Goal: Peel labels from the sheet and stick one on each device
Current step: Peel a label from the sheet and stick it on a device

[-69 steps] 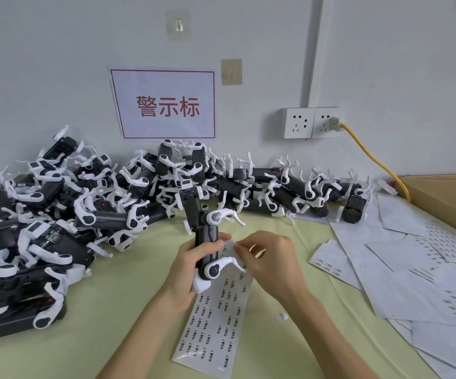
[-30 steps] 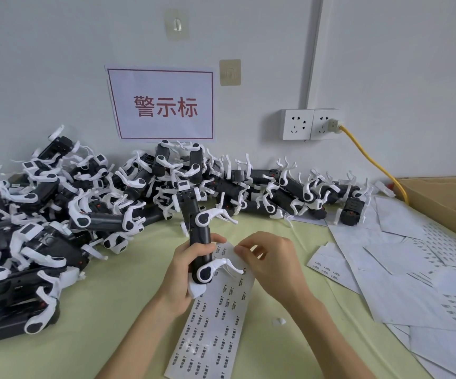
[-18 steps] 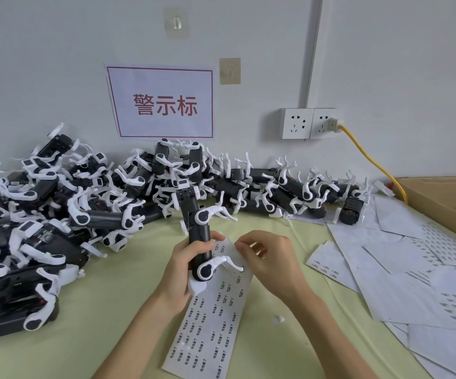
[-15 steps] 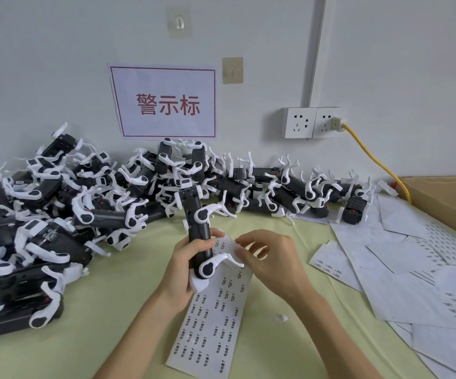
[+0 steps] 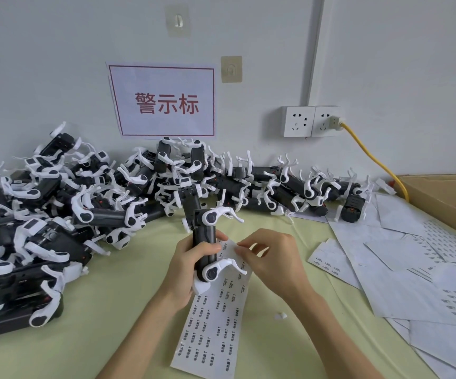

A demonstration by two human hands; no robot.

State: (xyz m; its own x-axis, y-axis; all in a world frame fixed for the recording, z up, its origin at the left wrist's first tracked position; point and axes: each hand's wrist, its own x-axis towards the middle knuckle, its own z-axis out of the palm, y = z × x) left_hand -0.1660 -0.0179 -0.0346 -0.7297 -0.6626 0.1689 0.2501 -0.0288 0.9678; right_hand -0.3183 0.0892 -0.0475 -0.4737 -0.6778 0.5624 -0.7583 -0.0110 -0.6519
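The label sheet (image 5: 215,318), a long white strip printed with rows of small dark labels, lies on the pale green table (image 5: 106,310) at the centre of the view and runs toward 6 o'clock. Its top edge is lifted between the two hands. The right hand (image 5: 272,262) pinches that top edge with curled thumb and forefinger; whether a single label is already free of the backing cannot be told. The left hand (image 5: 187,272), at 9 o'clock of the right one, grasps a black device (image 5: 204,242) with white clip arms, held nearly upright, fingers wrapped around its body and the thumb across the front, just beside the sheet's top.

A large pile of devices (image 5: 57,214) of the same kind spreads from 9 o'clock round to 1 o'clock along the wall. Loose used sheets (image 5: 402,272) lie scattered at 3 to 4 o'clock, with a cardboard box (image 5: 440,195) beyond them at 2 o'clock. A small white scrap (image 5: 280,315) sits on the table just right of the sheet. On the wall at 12 o'clock hangs a red-lettered sign (image 5: 163,101), and at 1 o'clock a double socket (image 5: 310,121) with a yellow cable (image 5: 371,157) plugged in.
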